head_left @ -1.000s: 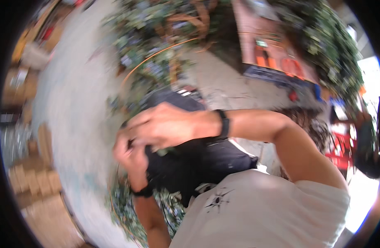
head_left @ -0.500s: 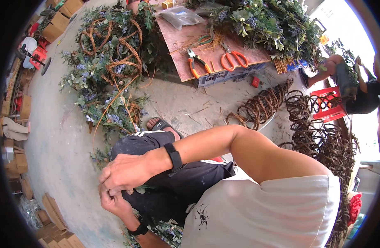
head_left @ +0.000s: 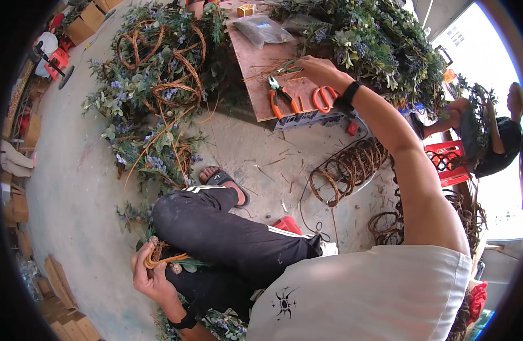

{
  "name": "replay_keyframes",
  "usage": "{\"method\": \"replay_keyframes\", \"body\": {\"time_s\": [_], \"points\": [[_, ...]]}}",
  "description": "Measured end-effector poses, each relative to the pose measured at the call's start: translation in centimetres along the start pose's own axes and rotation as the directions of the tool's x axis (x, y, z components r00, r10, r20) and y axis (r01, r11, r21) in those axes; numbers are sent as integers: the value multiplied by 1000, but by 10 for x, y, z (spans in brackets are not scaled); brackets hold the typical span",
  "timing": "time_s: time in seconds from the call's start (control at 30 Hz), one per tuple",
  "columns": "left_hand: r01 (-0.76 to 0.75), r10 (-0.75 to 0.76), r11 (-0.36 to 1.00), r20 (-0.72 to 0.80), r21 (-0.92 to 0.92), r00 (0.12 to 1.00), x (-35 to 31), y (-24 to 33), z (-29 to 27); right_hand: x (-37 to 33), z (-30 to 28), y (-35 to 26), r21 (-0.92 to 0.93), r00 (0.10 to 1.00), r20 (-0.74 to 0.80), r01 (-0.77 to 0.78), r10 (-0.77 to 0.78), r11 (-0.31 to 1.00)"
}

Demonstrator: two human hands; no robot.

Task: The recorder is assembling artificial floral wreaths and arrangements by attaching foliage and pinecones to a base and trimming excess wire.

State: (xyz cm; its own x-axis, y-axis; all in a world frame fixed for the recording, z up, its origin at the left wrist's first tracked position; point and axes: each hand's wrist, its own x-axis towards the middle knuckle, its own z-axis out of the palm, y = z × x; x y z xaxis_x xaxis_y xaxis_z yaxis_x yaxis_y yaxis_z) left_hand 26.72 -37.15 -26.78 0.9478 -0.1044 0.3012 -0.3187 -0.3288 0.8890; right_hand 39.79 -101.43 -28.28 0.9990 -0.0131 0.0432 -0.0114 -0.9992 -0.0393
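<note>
My left hand (head_left: pixel 150 278), low on the left, is closed on a bent orange-brown vine loop (head_left: pixel 169 259). Reddish-brown twig ends and some green leaves show around it, beside my thigh. My right hand (head_left: pixel 320 71) is stretched out over the pink-brown work board (head_left: pixel 255 94). Its fingertips are at the green-handled pliers (head_left: pixel 286 68) and the thin brown sticks lying there; whether they grip anything cannot be made out. In front of that hand lie orange-and-black pliers (head_left: pixel 281 98) and orange-handled scissors (head_left: pixel 323 99).
Vine wreaths with leaves and blue flowers (head_left: pixel 159 85) are heaped on the left. More foliage (head_left: pixel 369 45) covers the board's far right. Bare twisted vine rings (head_left: pixel 349 167) lie on the floor. A seated person (head_left: pixel 497 133) works at the right. A plastic bag (head_left: pixel 262 31) lies on the board.
My right hand has left my left hand and moved up and right onto the board. My left hand stays low, and the vine loop in it now shows.
</note>
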Motion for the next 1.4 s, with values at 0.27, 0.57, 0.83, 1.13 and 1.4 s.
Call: {"method": "replay_keyframes", "body": {"time_s": [0.27,0.57,0.83,1.13,1.4], "points": [[-8,8,1000,-34,17,999,-2,2,3,44,26,14,-27,983,143,-111,114,993],[6,-5,999,-5,38,1000,2,6,4,51,21,28,40,978,149,139,-144,989],[-9,10,999,-23,43,1000,0,5,3,63,34,32,-83,977,211,-24,41,996],[-21,22,999,-17,34,1000,2,6,5,61,30,16,-55,982,187,26,-15,998],[4,-3,999,-33,45,999,1,7,3,60,26,16,-34,983,180,-11,17,999]]}}
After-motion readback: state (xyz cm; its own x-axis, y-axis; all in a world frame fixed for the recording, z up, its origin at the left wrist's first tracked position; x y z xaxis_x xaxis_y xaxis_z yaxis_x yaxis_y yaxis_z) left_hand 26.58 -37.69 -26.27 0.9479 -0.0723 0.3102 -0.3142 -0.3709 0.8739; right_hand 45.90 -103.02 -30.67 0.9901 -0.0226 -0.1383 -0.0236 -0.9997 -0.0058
